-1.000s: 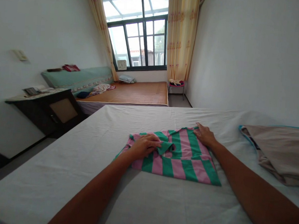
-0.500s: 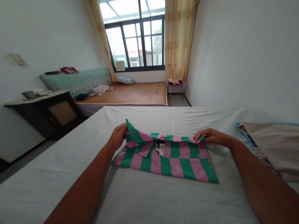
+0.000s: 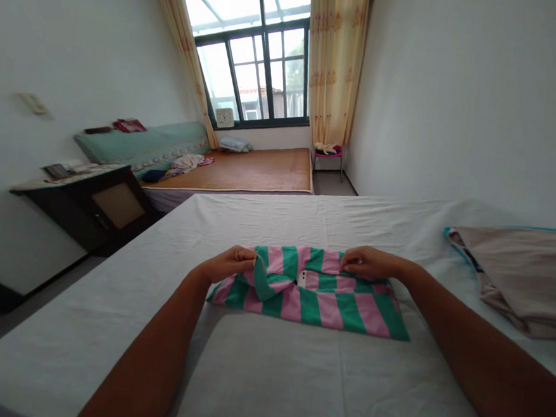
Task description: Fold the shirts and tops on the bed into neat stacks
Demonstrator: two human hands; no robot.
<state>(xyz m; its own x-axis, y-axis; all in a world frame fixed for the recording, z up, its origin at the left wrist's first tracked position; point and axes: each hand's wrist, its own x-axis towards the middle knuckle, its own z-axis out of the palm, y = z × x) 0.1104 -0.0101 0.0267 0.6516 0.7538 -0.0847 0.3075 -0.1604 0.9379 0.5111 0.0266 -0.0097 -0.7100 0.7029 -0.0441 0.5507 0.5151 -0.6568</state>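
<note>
On the white bed (image 3: 294, 387), at about the middle of its width, lies a pink-and-green striped shirt (image 3: 328, 304), flat on the sheet with its near hem toward the person. The left hand (image 3: 226, 267) is closed on the shirt's far left edge, with a fold of cloth curling under its fingers. The right hand (image 3: 367, 262) rests on the far edge further right, fingers bent. It seems to pinch the fabric, though from this angle it may only press it down.

Half a second ago both hands held the far corners lifted and wide apart. Now they sit lower and closer together, and the far edge has come down onto the body of the shirt. The cloth is doubled there and a small white label (image 3: 309, 277) shows between the hands.

At the bed's right side lies a grey-brown folded cover (image 3: 525, 270). Off its left side stands a dark side table (image 3: 97, 205).
</note>
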